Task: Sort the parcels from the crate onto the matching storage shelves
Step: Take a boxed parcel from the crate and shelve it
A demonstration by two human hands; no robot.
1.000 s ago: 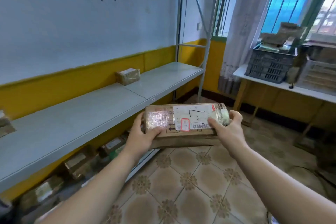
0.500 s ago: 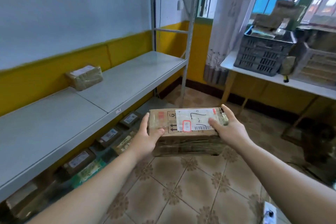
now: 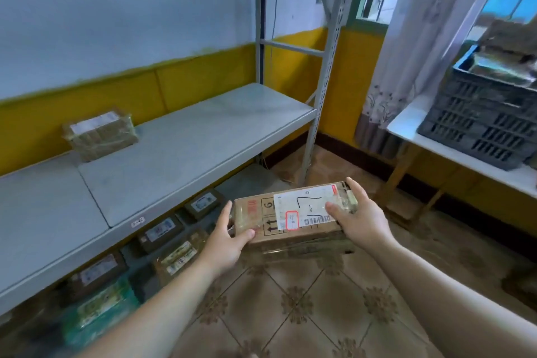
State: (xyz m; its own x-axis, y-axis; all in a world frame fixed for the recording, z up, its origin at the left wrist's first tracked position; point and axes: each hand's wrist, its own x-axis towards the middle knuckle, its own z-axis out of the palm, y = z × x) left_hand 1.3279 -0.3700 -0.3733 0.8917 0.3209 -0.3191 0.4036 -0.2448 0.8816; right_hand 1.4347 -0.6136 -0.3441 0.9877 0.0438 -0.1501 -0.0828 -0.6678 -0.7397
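I hold a flat brown cardboard parcel (image 3: 261, 224) with a white shipping label over the tiled floor, level and at waist height. My left hand (image 3: 228, 237) grips its left end, thumb on top. My right hand (image 3: 359, 216) grips its right end, thumb over the label. The grey metal shelf (image 3: 186, 151) runs along the wall to my left, and one taped parcel (image 3: 100, 134) sits on it near the back. Several parcels (image 3: 162, 234) lie on the lower shelf underneath. The dark plastic crate (image 3: 482, 122) with parcels in it stands on a white table at the right.
A grey shelf upright (image 3: 322, 90) stands just beyond the parcel. The white table (image 3: 406, 125) by the curtained window has wooden legs reaching the floor at the right. Tiled floor (image 3: 290, 314) stretches below my arms.
My view has turned and dropped toward the shelf, which now looks closer. The parcel stays in both hands, now lower and nearer the shelf's front edge.
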